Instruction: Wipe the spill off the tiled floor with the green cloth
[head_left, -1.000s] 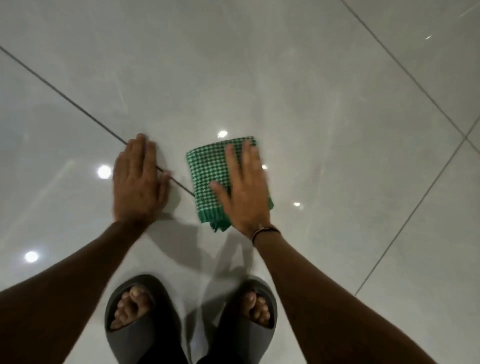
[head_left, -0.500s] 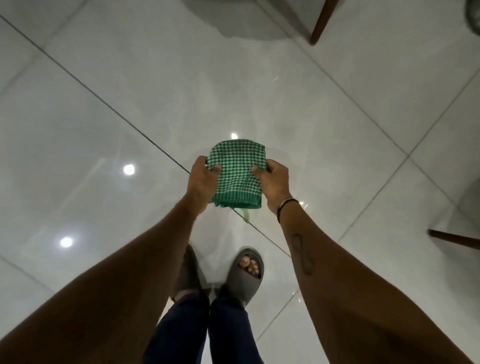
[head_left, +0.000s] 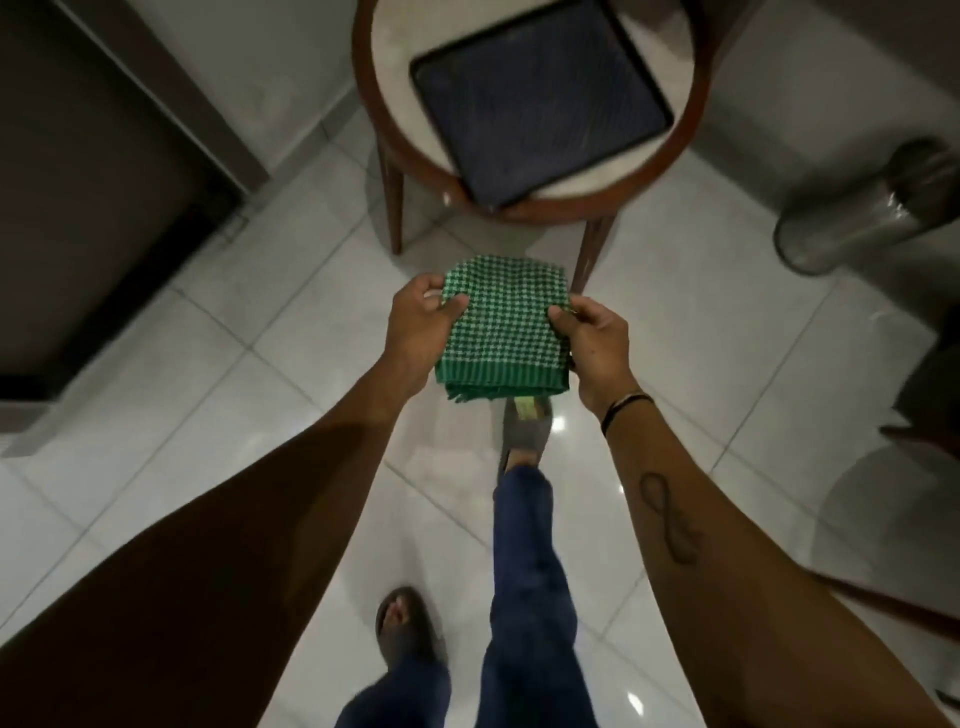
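The folded cloth (head_left: 501, 332) is held in the air between both hands, well above the floor (head_left: 691, 332), with no part of it touching the tiles. The left hand (head_left: 423, 325) pinches the cloth's left edge, thumb on top and fingers curled beneath; the right hand (head_left: 595, 340) pinches the right edge in the same manner. Both hands are equally near the cloth, one on each side. The folded bundle is close to square, its banded hem toward the person and its far edge pointing at the chair (head_left: 524, 119) ahead. The cloth lies flat, roughly parallel to the floor. No spill can be made out on the tiles in view; glare spots show, but wet patches cannot be told from reflections. Judged from this, the wiping surface lies directly below the hands, so any further wipe calls for lowering the cloth straight down.
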